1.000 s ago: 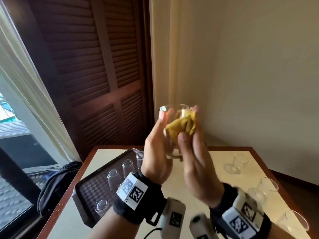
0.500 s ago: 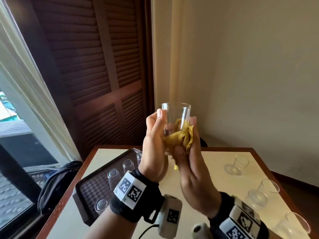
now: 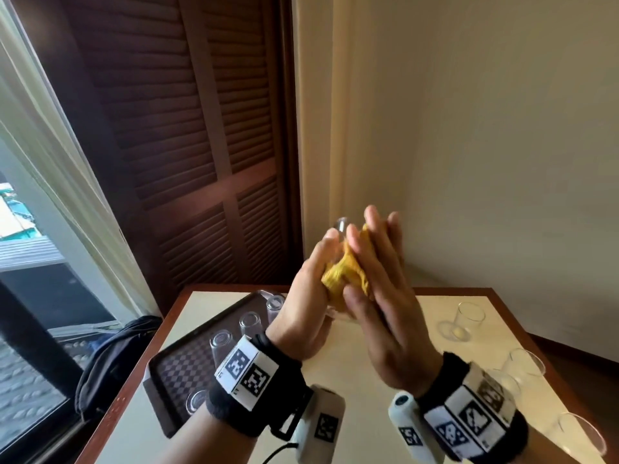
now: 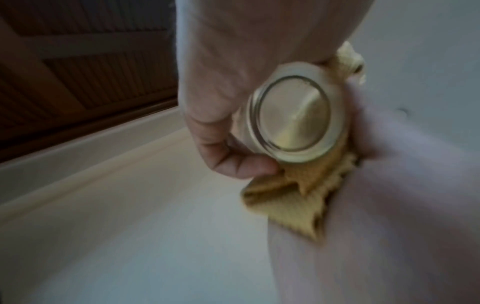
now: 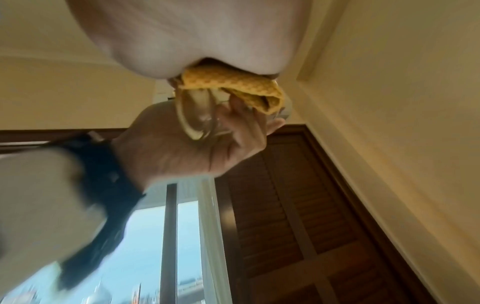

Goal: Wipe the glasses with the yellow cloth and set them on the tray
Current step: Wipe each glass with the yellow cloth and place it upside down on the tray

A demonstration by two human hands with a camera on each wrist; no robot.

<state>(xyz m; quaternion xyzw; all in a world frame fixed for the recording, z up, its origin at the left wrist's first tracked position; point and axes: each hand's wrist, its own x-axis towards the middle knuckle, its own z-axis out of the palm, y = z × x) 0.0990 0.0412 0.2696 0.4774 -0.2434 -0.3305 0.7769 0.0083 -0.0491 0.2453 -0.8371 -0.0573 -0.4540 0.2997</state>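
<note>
Between both hands, glass (image 4: 291, 117) gripped by left hand (image 3: 301, 309); right hand (image 3: 385, 316), fingers straight, pressing yellow cloth (image 3: 345, 279)

No readable text

The only markings are black-and-white square code patterns on the white blocks strapped to the left wrist (image 3: 246, 371) and right wrist (image 3: 469, 418); they carry no legible letters, numbers or brand names.

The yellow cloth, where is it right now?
In the head view the yellow waffle-weave cloth is held up above the table, pressed between the right hand and the clear glass gripped by the left hand.
</note>
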